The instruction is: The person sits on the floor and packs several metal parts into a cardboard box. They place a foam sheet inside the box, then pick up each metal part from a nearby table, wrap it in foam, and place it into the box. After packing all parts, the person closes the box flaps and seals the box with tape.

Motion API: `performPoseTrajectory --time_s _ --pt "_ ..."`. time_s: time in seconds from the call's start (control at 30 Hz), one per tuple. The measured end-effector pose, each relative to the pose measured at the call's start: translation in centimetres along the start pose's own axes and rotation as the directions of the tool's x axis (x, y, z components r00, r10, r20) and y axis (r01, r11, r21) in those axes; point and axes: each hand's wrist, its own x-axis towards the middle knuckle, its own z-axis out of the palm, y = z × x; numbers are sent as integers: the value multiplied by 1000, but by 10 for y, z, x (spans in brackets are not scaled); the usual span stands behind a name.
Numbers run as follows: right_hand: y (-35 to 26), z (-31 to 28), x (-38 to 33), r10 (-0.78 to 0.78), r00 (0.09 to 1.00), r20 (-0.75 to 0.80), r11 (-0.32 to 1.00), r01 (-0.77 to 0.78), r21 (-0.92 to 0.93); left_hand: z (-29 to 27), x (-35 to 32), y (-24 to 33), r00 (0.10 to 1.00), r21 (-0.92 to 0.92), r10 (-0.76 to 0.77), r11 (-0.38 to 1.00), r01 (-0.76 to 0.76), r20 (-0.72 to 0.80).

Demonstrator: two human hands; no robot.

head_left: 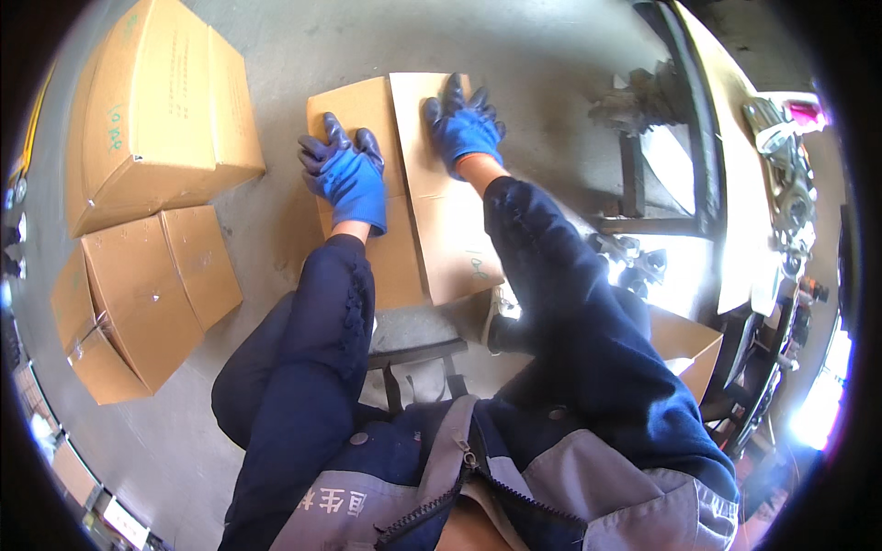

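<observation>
A brown cardboard box (390,262) lies low on the floor in front of me, with a long flap (448,225) along its right side. My left hand (345,176), in a blue glove with dark fingers, rests on the left part of the cardboard, fingers spread. On the upper part of the right flap lies my right hand (465,127), gloved the same way, its fingers stretched out. Neither hand holds anything. Both palms face the cardboard and are hidden from view.
To the left stand a large closed carton (175,110) and a second carton (152,285) nearer me. A dark metal-framed bench (703,138) with metal parts (792,197) stands on the right. Another cardboard piece (689,349) is beside my right arm. A small stool (418,354) is near me.
</observation>
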Motion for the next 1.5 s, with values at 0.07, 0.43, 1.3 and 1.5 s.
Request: performPoseTrajectory --time_s 0.07,0.43,1.3,1.5 --pt "7 10 -29 -26 1000 1 995 26 93 -8 -2 -5 989 -37 146 988 -147 -35" --pt "21 30 -89 -74 997 8 996 74 -47 -8 -20 -6 892 -54 445 892 -450 -78" --pt "87 26 -53 62 996 -71 956 -39 292 -45 -47 -19 908 -197 -262 921 336 326" --pt "45 8 -54 148 989 -1 966 -144 217 -20 -23 -40 995 -112 83 991 -77 47"
